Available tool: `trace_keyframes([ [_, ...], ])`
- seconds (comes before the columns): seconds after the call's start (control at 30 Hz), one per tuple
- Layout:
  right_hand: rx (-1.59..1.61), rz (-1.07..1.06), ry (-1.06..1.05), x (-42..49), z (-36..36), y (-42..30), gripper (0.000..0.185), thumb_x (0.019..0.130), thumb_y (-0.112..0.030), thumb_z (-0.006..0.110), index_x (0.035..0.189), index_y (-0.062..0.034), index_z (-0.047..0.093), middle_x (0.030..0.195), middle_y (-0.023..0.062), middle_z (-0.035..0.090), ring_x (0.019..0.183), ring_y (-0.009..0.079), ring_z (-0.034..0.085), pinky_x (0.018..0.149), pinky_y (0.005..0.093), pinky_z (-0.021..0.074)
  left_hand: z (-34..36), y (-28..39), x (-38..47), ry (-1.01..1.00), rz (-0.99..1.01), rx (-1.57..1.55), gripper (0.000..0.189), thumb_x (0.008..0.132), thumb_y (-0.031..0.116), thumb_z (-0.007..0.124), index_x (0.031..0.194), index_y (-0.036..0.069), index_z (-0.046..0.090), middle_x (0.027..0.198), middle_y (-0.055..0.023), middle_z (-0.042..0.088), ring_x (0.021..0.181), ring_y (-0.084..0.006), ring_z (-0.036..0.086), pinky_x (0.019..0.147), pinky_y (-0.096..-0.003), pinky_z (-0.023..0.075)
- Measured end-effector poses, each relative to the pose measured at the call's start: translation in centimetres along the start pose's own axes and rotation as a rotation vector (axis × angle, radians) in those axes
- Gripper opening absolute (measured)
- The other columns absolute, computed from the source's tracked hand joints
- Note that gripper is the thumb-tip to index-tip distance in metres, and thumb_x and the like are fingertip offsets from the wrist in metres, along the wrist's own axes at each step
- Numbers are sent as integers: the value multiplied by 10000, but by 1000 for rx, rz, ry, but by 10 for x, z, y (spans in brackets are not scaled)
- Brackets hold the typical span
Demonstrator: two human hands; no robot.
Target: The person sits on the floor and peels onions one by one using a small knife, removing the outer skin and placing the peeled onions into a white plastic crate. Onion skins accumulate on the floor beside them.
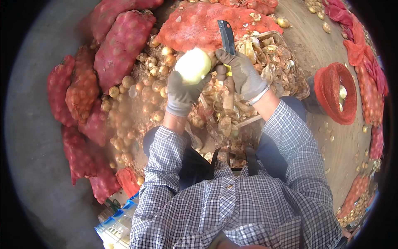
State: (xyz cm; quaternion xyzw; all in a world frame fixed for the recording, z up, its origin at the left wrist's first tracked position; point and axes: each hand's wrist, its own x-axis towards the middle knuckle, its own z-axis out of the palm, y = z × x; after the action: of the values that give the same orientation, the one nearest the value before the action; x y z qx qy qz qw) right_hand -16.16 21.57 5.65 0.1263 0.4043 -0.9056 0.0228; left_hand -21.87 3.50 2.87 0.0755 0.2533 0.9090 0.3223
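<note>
A large onion (193,66), its surface pale and peeled, rests in my left hand (184,95), which wears a grey work glove. My right hand (242,72), gloved too, grips a knife (227,39) whose dark blade points away from me; a yellow band and a wooden-looking handle show at and below the fingers. The right fingertips are close to the onion's right side, where a brownish piece of skin shows; whether they touch it I cannot tell. Beneath both hands lies a heap of dry onion skins (273,57), partly in a shallow tray (303,84).
Unpeeled onions (149,93) are scattered to the left. Full red mesh sacks (124,46) stand behind them, and an orange mesh sack (199,25) lies ahead. On the right, a bucket lined with red mesh (331,93) holds peeled onions. A blue-and-white plastic crate (119,222) is at lower left.
</note>
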Motion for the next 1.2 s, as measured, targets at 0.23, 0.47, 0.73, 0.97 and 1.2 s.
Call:
trace_keyframes([
  [0.23,-424,-222,-91,-2,4,-17,388,870,-388,732,1020,-43,639,797,26,642,652,109,610,501,203,469,0,13,-6,-149,-91,-14,1043,669,481,865,1438,-6,354,1388,-241,481,1217,-451,530,967,-561,527],
  [0.47,-485,-314,38,2,-7,-1,406,787,-360,812,910,-35,603,765,5,610,699,113,580,658,270,520,16,9,0,-24,-88,541,865,790,533,752,1405,17,428,1330,-149,557,1215,-291,554,1066,-431,439],
  [0.73,-429,-179,45,-5,5,-14,338,869,-348,741,927,-29,646,743,4,622,646,103,560,572,249,471,9,0,-3,8,-22,263,977,717,537,816,1410,-2,387,1357,-170,523,1246,-332,537,1027,-529,485],
  [0.97,-378,-36,246,11,-16,-4,320,886,-279,741,959,23,665,712,14,615,553,88,541,448,260,419,14,5,-11,-46,-104,200,1170,556,623,861,1435,32,364,1404,-209,471,1254,-416,508,1006,-596,482],
  [1.2,-193,-27,194,4,-16,-21,281,942,-306,658,977,-26,660,830,16,644,617,106,593,543,234,486,1,10,-16,-49,-127,142,1198,529,658,854,1439,49,371,1421,-220,448,1292,-442,461,1031,-617,448],
])
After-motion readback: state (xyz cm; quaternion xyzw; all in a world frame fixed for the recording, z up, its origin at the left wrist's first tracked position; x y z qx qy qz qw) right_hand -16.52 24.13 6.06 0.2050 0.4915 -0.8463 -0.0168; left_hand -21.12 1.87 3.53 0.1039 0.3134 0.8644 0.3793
